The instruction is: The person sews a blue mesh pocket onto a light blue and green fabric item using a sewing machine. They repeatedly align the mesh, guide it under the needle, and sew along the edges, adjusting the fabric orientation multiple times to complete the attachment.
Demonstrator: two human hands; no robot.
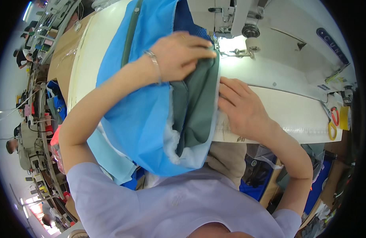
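Note:
A large fabric piece (141,135), bright blue with dark green panels and a whitish fuzzy edge, spreads over the sewing machine bed and hangs over the front edge of the table. My left hand (181,55) is closed on its green part, fingertips close to the presser foot (216,41) of the sewing machine (294,55). The thumb is tucked low against the cloth. Along the right edge of the green panel, my right hand (242,107) grips the border with bent fingers; its thumb is mostly hidden. A lamp lights the bed beside the needle area.
At the right end of the white table (290,119) lie scissors with yellow handles (332,130), red-handled snips (335,116) and a yellow tape roll (344,118). Light blue cloth (109,154) hangs left of my lap. Blue bins (256,180) stand below the table. Other workstations line the left.

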